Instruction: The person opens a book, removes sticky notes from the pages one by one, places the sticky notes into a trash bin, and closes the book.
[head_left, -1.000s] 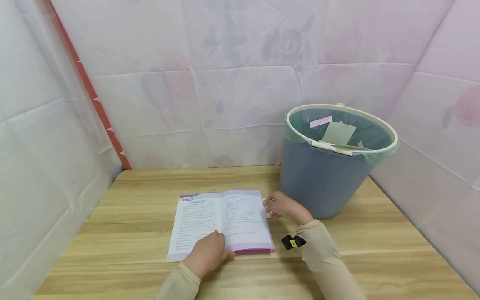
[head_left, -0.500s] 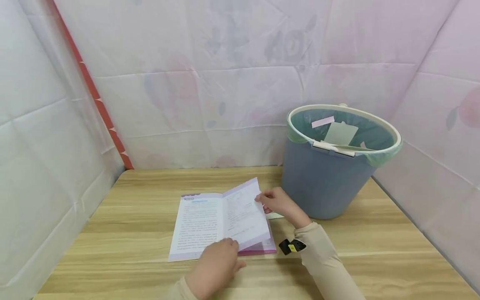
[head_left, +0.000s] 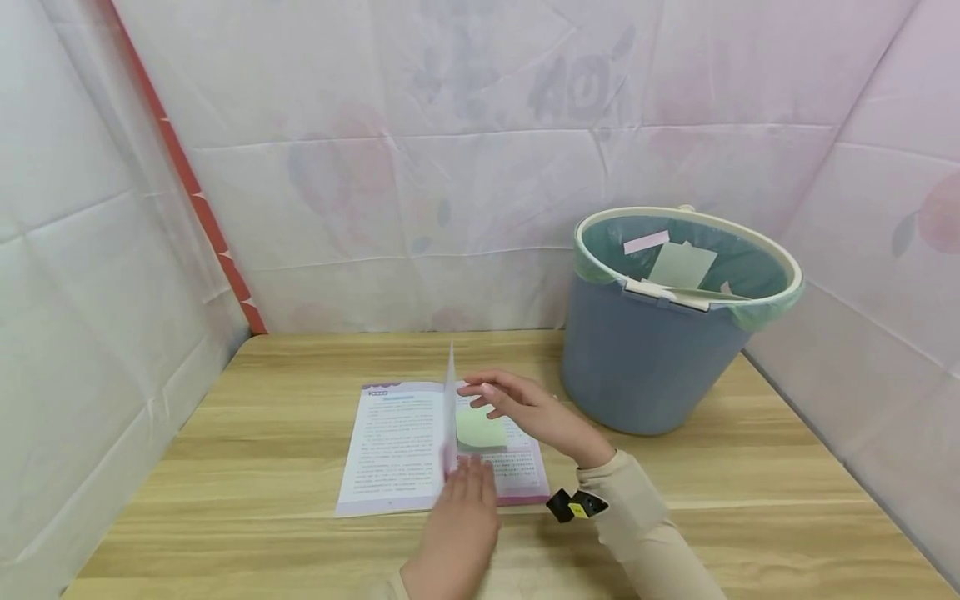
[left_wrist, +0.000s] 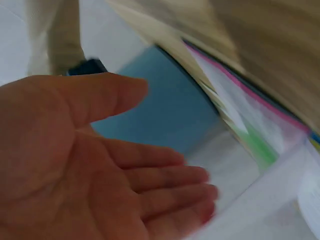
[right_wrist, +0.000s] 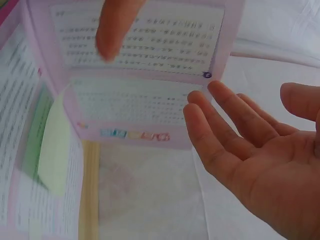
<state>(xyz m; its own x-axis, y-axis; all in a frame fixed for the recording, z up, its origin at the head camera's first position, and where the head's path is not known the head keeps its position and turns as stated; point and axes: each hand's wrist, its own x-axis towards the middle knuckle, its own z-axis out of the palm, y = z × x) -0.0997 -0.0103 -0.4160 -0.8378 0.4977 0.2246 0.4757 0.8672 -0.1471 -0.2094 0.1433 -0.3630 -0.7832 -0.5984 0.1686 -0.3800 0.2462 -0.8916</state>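
Note:
An open book (head_left: pixel 390 450) lies on the wooden table, one page (head_left: pixel 450 408) standing nearly upright along the middle. A pale green sticky note (head_left: pixel 480 429) is on the right-hand page beneath it; its edge lifts from the paper in the right wrist view (right_wrist: pixel 54 145). My left hand (head_left: pixel 459 521) has its fingers extended at the book's lower middle, beside the raised page; whether they touch it I cannot tell. My right hand (head_left: pixel 528 412) hovers over the right-hand page, fingers loosely spread and holding nothing, close to the raised page's outer edge.
A blue-grey bin (head_left: pixel 637 358) with a green liner stands at the table's right. Inside are a pale green sheet (head_left: pixel 681 265) and a pink strip (head_left: pixel 646 242). Light patterned cloth (head_left: pixel 480 192) walls in the back and sides of the wooden table (head_left: pixel 285 417).
The right-hand page has lifted and swung left to upright, uncovering the green sticky note. My right hand has moved left and let go of the page. My left hand has shifted right.

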